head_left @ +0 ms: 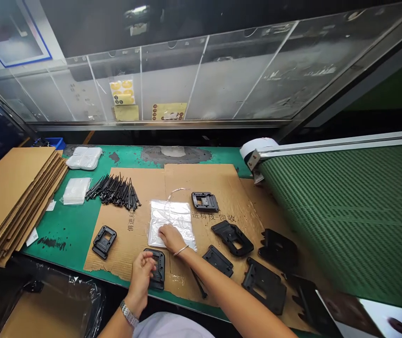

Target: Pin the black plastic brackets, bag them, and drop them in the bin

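My left hand [141, 277] curls around the edge of a black moulded plastic bracket [158, 269], which lies at the front of a cardboard sheet [141, 197]. My right hand [171, 238] rests on the lower part of a transparent plastic bag [170, 221], flat on the same cardboard, and seems to hold nothing. A thin strip trails from the top of the bag. Several similar black brackets [232, 238] lie to the right of the bag. A bundle of black cable ties [112, 192] lies to its left.
Flattened cardboard sheets [11, 202] are stacked at the left of the green bench mat [51, 225]. Stacks of plastic bags [84, 157] lie behind them. A green conveyor belt [342, 220] runs along the right. A glass partition [194, 80] stands behind the bench.
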A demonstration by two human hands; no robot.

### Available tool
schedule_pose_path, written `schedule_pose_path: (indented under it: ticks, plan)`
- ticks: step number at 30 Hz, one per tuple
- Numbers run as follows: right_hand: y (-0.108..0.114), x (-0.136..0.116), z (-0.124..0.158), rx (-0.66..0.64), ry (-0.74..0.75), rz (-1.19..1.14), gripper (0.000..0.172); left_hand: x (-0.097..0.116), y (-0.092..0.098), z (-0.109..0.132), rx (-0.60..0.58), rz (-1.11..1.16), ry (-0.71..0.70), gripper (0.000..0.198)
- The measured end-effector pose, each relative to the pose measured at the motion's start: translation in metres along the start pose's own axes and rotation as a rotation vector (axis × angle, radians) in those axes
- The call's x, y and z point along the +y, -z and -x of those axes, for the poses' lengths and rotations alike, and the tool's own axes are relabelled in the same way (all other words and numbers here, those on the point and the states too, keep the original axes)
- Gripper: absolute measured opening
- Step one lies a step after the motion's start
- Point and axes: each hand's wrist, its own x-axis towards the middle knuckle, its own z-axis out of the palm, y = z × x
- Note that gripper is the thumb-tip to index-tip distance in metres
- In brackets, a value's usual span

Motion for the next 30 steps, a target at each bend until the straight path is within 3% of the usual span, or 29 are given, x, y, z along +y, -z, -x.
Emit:
schedule_pose_path:
  ticks: [3,6,10,16,19,21,23,25,27,28,30]
  plan:
    - [0.002,0.005,-0.002,0.005,-0.016,-0.089,0.016,0.014,0.007,-0.041,-0.039,-0.395,-0.286,0.023]
    - [0.005,0.008,-0.003,0.012,-0.038,-0.196,0.016,0.025,0.007,-0.075,-0.091,-0.535,-0.330,0.041]
    - [0.012,0.011,-0.005,0.052,-0.110,-0.374,0.014,0.028,-0.004,-0.095,-0.160,-0.703,-0.326,0.059]
    - [0.033,0.003,-0.012,0.053,-0.088,-0.797,0.021,0.023,-0.023,-0.099,-0.131,-0.814,-0.328,0.049]
    - [0.046,-0.007,-0.007,0.031,-0.042,-0.980,0.034,0.028,-0.026,-0.094,-0.080,-0.809,-0.352,0.066]
    - [0.052,-0.016,0.003,-0.006,-0.013,-1.062,0.043,0.036,-0.025,-0.085,-0.027,-0.720,-0.474,0.080]
    - [0.057,-0.026,0.015,-0.061,0.022,-1.132,0.049,0.047,-0.021,-0.074,-0.082,-0.563,-0.624,0.080]
    - [0.060,-0.034,0.027,-0.093,0.030,-1.233,0.051,0.058,-0.015,-0.064,-0.233,-0.447,-0.683,0.059]
    - [0.062,-0.038,0.040,-0.090,-0.030,-1.372,0.053,0.066,-0.009,-0.057,-0.349,-0.431,-0.649,0.025]
    - [0.063,-0.039,0.046,-0.093,-0.069,-1.434,0.054,0.068,-0.005,-0.054,-0.367,-0.434,-0.636,0.017]
    - [0.064,-0.037,0.059,-0.126,-0.114,-1.500,0.058,0.071,0.001,-0.051,-0.371,-0.429,-0.629,0.021]
